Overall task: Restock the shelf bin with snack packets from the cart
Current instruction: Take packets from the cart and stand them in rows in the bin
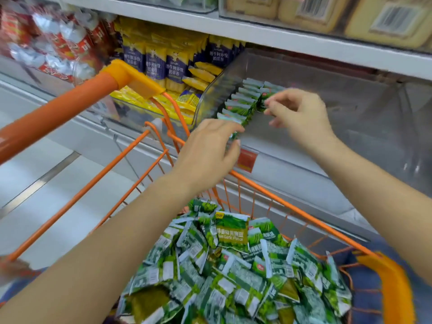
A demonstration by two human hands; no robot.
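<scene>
clear plastic bin, glossy foil packets

Upper shelf packs cropped, blurred

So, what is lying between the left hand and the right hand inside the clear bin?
In the head view, a row of upright green snack packets runs between the left hand and the right hand, inside the clear shelf bin.

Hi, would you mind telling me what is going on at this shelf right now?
A person is restocking a clear shelf bin with green snack packets. Both hands are at the bin's row: the left hand holds its near end, the right hand pinches a packet further back. Many packets remain in the orange cart.
</scene>
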